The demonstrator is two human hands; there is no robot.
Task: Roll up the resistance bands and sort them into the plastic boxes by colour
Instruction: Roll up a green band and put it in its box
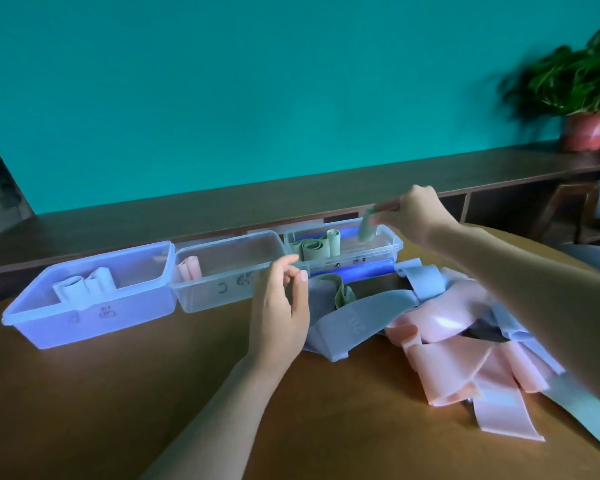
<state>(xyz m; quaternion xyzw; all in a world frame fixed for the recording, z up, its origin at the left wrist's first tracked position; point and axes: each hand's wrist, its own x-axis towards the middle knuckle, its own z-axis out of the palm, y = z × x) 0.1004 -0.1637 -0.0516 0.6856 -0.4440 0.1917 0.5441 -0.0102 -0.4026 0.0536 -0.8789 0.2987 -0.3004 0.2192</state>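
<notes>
left hand point(280, 308) relaxed, right hand point(411, 211) pinching

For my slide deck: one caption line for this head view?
Right hand lowers a rolled green band into the right-most box; left hand hovers open.

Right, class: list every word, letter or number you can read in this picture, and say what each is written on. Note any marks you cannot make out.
"20": on the grey band, seen upside down.
"C": on the front of the middle box; the mark beside it is too blurred to read.
Left box: handwritten marks on the front, too blurred to read.
Right box: faint marks on the front, unreadable.
</notes>
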